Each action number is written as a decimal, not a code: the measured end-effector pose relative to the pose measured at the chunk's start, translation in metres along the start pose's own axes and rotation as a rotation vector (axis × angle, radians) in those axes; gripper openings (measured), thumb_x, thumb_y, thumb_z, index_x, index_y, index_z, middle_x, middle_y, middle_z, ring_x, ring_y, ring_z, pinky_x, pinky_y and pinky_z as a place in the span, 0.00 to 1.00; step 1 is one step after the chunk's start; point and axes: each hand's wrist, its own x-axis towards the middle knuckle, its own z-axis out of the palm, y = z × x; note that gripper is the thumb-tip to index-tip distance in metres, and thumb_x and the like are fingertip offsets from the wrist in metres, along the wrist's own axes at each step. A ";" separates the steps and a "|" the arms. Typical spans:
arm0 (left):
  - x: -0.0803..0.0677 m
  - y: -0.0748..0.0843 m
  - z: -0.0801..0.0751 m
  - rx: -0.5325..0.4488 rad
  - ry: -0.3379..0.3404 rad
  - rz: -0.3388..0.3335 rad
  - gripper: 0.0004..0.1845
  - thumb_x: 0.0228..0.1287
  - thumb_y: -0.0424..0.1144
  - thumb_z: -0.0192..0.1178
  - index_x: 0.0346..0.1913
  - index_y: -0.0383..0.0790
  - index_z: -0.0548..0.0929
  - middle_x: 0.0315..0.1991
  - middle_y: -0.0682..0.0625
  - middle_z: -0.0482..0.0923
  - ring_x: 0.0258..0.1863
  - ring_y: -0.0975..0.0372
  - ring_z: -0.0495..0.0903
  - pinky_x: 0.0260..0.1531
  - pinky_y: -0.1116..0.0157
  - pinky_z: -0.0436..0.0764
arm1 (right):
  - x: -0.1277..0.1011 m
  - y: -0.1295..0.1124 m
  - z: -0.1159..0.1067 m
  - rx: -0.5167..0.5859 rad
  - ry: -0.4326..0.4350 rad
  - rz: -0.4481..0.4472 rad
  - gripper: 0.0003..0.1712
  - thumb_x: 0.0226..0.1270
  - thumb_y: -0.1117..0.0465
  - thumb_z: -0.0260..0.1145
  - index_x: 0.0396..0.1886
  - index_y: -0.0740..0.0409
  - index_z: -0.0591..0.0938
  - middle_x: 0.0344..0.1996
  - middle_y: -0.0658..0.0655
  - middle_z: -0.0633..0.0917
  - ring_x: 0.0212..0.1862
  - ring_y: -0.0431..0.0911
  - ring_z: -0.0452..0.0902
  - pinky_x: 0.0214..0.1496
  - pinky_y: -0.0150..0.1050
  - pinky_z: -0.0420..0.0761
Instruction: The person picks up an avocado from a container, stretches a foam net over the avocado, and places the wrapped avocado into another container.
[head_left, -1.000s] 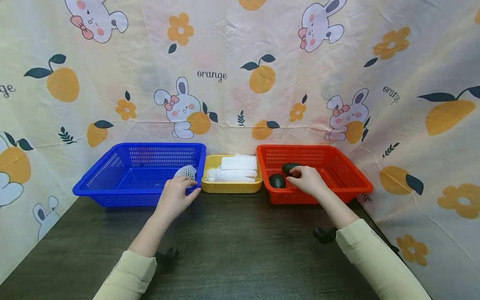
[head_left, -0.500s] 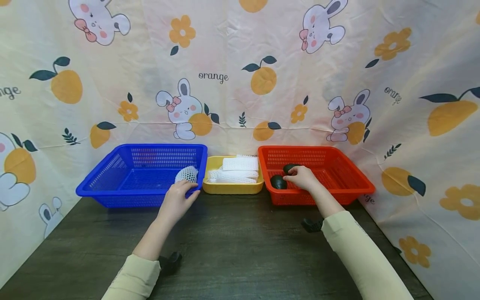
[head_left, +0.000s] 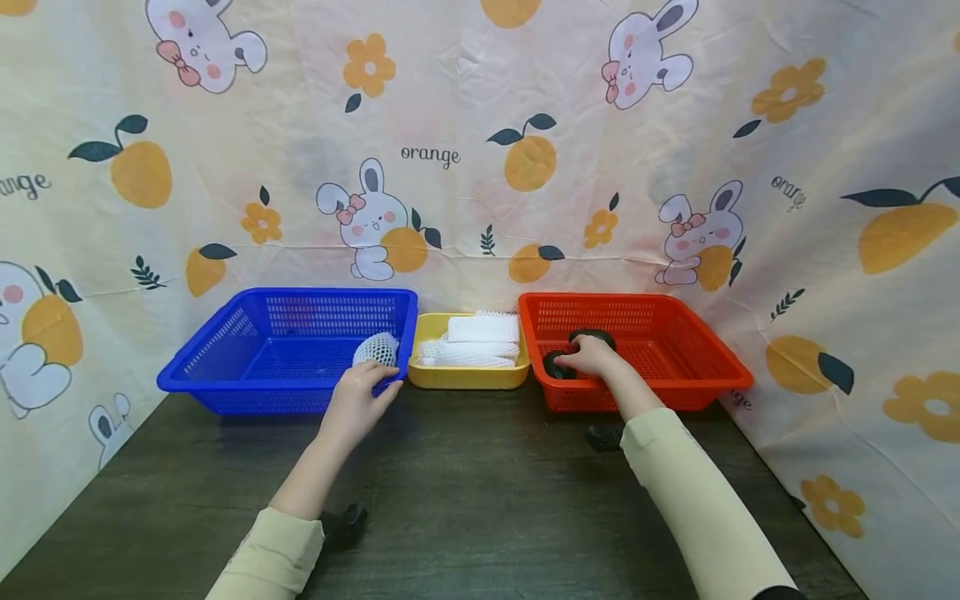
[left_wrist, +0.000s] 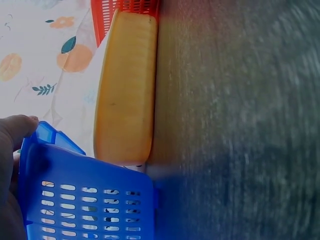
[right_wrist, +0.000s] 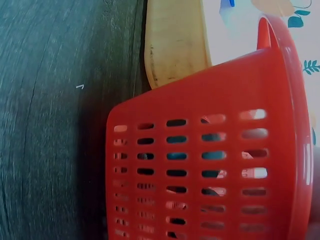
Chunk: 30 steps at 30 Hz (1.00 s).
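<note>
My left hand (head_left: 354, 404) is at the front right corner of the blue basket (head_left: 247, 385), its fingers and thumb gripping the rim. Just beyond those fingers, inside the basket, lies a fruit in a white foam net (head_left: 377, 348). Over the front wall of the red basket (head_left: 690, 382) reaches my right hand (head_left: 600, 364). Its fingers are curled round the nearer dark green avocado (head_left: 555, 367), partly hiding it. A second avocado (head_left: 597, 336) lies behind that hand. The right wrist view shows mainly the red basket's outer wall, hiding the fingers.
Between the two baskets stands a yellow tray (head_left: 468, 379) holding several white foam net sleeves (head_left: 480, 329). All three containers stand at the back of a dark wooden table (head_left: 480, 492), against a printed cloth (head_left: 465, 217).
My right hand has shifted left from the farther avocado to the nearer one, and its fingers have closed round it. The left hand has stayed at the blue basket's corner, nearly still.
</note>
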 end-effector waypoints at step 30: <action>-0.001 -0.003 0.002 -0.018 0.054 0.021 0.10 0.55 0.33 0.71 0.40 0.34 0.87 0.35 0.46 0.82 0.37 0.52 0.79 0.42 0.52 0.77 | 0.014 -0.007 0.011 0.015 -0.102 -0.016 0.41 0.63 0.53 0.67 0.70 0.66 0.62 0.66 0.69 0.66 0.66 0.61 0.61 0.65 0.56 0.61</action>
